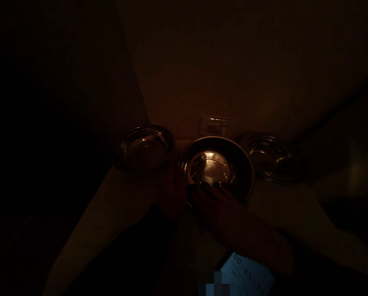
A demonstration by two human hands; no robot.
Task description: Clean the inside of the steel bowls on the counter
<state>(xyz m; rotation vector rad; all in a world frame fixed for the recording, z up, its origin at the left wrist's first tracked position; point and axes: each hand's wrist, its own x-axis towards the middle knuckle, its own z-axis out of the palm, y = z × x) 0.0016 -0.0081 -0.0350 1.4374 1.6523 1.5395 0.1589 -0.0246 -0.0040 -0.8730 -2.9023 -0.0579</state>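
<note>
The light is very dim. A round, shiny metal basin (211, 170) is in the middle of the view, its inside facing me. My left hand (174, 197) is closed at its left edge, gripping the side of the basin, though the fingers are mostly lost in shadow. My right hand (219, 209) reaches over the near rim, fingers bent and pressed together at the inner wall. Something dark seems to lie beneath those fingertips, but I cannot make it out.
Another metal basin (145, 146) stands on the left, and stacked metal basins (273, 160) stand on the right. A pale tabletop (109, 205) carries them. Behind is a wall with a socket plate (217, 126). A lit phone screen (245, 275) with a timer lies near me.
</note>
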